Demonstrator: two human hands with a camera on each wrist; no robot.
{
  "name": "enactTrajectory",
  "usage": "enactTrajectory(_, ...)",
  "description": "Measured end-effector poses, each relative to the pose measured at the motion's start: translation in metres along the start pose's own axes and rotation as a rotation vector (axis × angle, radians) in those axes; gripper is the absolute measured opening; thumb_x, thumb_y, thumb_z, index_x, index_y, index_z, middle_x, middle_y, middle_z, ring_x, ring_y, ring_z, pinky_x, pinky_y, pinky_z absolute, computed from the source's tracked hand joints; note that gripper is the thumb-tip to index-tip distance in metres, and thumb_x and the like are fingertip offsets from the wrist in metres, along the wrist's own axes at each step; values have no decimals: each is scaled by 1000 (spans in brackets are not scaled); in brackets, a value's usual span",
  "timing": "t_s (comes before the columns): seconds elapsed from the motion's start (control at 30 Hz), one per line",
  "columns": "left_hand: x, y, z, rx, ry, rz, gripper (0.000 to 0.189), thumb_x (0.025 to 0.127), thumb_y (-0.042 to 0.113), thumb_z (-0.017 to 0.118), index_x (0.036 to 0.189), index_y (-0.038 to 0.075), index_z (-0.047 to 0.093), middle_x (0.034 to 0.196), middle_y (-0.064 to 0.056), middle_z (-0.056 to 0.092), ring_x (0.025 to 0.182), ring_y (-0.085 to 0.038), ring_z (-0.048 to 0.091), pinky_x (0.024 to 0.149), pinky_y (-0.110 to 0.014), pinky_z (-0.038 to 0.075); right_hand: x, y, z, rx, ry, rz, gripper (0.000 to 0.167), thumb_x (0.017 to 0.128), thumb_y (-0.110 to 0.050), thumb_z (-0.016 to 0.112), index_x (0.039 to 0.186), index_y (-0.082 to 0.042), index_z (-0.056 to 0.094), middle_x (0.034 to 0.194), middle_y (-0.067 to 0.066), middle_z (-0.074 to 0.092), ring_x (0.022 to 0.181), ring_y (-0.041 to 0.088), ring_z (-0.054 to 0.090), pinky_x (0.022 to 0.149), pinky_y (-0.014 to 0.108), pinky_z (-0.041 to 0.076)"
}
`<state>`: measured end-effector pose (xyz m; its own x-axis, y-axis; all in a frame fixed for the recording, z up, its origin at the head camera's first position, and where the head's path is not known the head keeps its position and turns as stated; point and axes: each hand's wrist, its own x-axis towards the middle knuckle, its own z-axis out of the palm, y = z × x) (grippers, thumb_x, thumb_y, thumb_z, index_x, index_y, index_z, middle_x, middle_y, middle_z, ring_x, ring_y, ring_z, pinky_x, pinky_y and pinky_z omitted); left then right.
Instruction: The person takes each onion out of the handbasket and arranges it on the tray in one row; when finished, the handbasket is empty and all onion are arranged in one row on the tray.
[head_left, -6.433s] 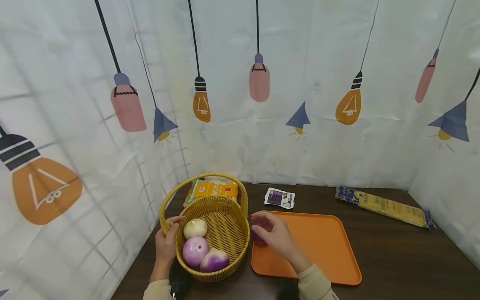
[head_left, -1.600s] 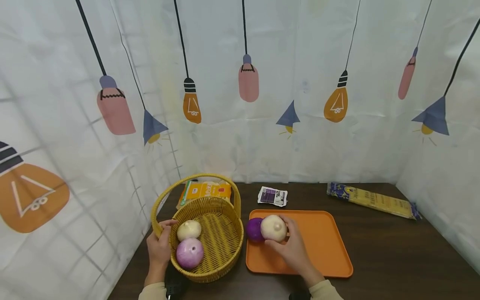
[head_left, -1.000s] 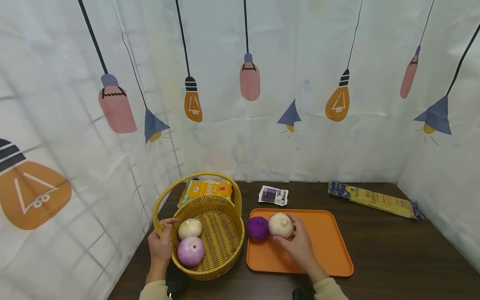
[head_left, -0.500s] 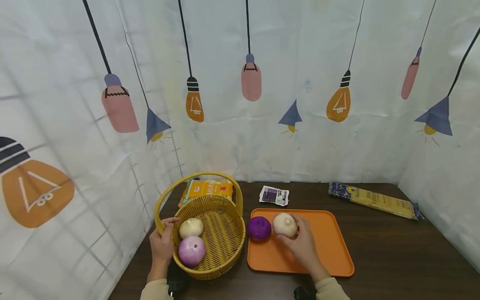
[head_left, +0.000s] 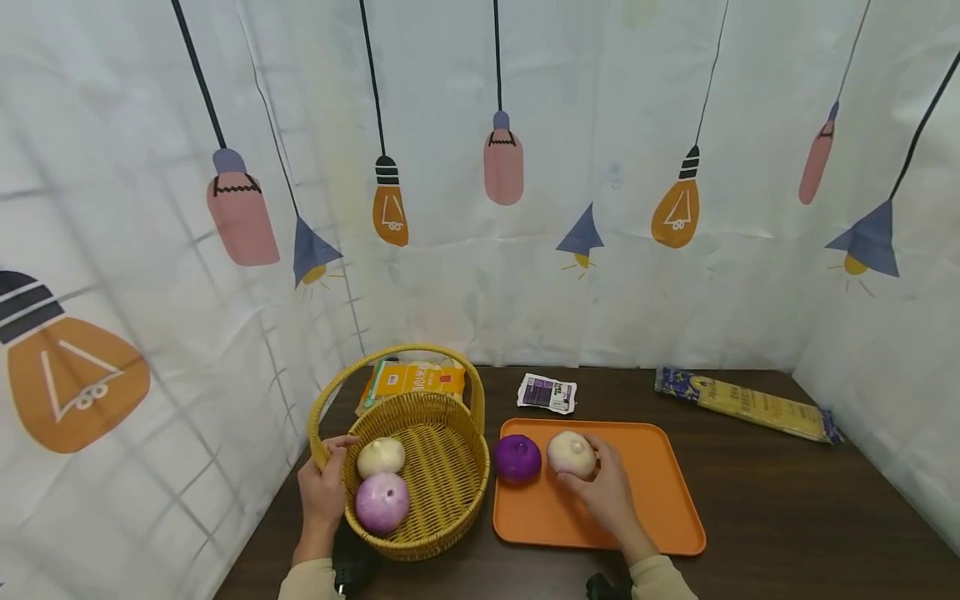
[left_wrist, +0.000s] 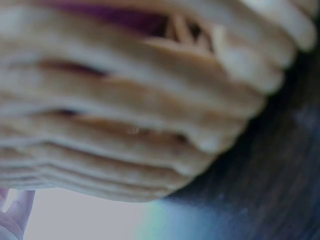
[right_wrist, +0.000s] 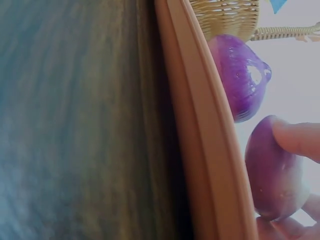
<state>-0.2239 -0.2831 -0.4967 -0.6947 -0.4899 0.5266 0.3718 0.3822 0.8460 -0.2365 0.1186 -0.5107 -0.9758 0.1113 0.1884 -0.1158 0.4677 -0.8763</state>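
My left hand [head_left: 324, 490] grips the left side of a round yellow woven basket [head_left: 457, 521] near the foot of its arched handle. Inside lie a whitish onion [head_left: 381, 457] and a light purple onion [head_left: 382, 503], both against the left wall. The left wrist view is filled by the blurred weave. With thumb and fingers my right hand [head_left: 606, 493] holds a white-topped, purple-bottomed onion [head_left: 571, 455] over the orange tray [head_left: 637, 525]. To its left on the tray sits a deep purple onion [head_left: 517, 459], with a small gap between the two.
An orange food packet [head_left: 420, 377] lies behind the basket. A small white-and-purple sachet [head_left: 547, 393] is behind the tray. A long yellow packet [head_left: 750, 404] lies at the back right of the dark table [head_left: 787, 517]. A patterned curtain [head_left: 465, 292] closes off the back.
The white-and-purple onion has come out of the basket onto the tray in my right hand, then shifted right, away from the deep purple onion. My left hand keeps its hold on the basket.
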Motion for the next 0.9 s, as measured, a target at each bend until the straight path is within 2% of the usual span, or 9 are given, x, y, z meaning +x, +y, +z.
enactTrajectory(0.2,0,-3,0,8,6,-3,29,101,10,50,90,-6,71,93,-21,70,89,-5,61,77,-11,42,4,6,2,25,13,17,75,75,-18,86,137,-1,48,133,19,52,104,32,58,87,45,50)
enactTrajectory(0.4,2,-4,0,4,1,-12,31,101,12,49,89,-8,69,94,-21,70,90,-6,61,77,-11,43,5,8,2,0,8,-14,72,74,-18,86,135,-1,51,130,19,56,104,32,58,86,45,49)
enactTrajectory(0.7,2,-3,0,6,-4,-13,30,101,10,49,90,-8,69,94,-22,70,89,-3,61,77,-10,43,4,8,3,-40,-7,22,71,75,-19,86,135,-2,53,128,24,47,105,34,52,89,49,46)
enactTrajectory(0.9,2,-3,0,20,-7,-17,31,102,13,48,92,-6,71,95,-21,70,89,-4,61,78,-10,43,3,10,4,-50,-9,8,70,74,-19,86,134,-3,54,127,22,49,103,31,53,86,43,47)
